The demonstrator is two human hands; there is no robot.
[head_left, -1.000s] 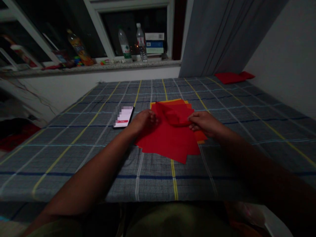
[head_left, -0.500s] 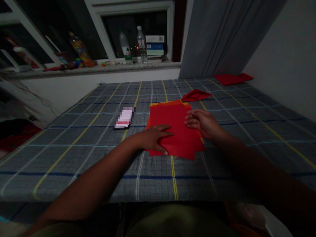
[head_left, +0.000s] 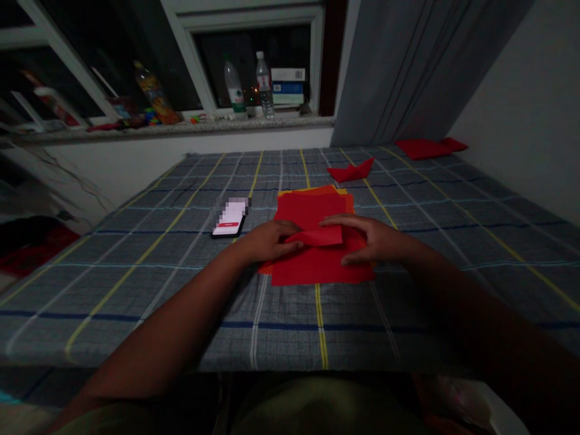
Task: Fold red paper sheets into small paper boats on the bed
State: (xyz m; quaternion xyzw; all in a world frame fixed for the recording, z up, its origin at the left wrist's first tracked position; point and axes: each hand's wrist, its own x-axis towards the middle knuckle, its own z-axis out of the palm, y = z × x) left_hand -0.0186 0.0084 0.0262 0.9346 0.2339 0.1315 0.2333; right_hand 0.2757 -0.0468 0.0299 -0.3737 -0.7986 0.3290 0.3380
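A stack of red and orange paper sheets (head_left: 317, 269) lies on the checked cloth in front of me. The near edge of a red sheet of paper (head_left: 319, 237) is raised into a curled flap above the stack. At the flap's left end, my left hand (head_left: 270, 241) has it pinched between thumb and fingers. My right hand (head_left: 378, 237) is by the flap's right end, fingers reaching along its far side and the thumb well apart, resting near the paper. Just beyond the stack sits a folded red paper boat (head_left: 351, 172).
A phone (head_left: 230, 219) with a lit screen lies left of the stack. More red folded paper (head_left: 428, 148) is at the far right corner. Bottles (head_left: 234, 90) and stacked boxes (head_left: 288, 87) stand on the windowsill (head_left: 181, 128). A grey curtain (head_left: 389, 66) hangs behind.
My left hand has gone from lying flat on the paper to pinching a raised flap. My right hand has come inward to the flap. The boat now stands more upright, slightly further left.
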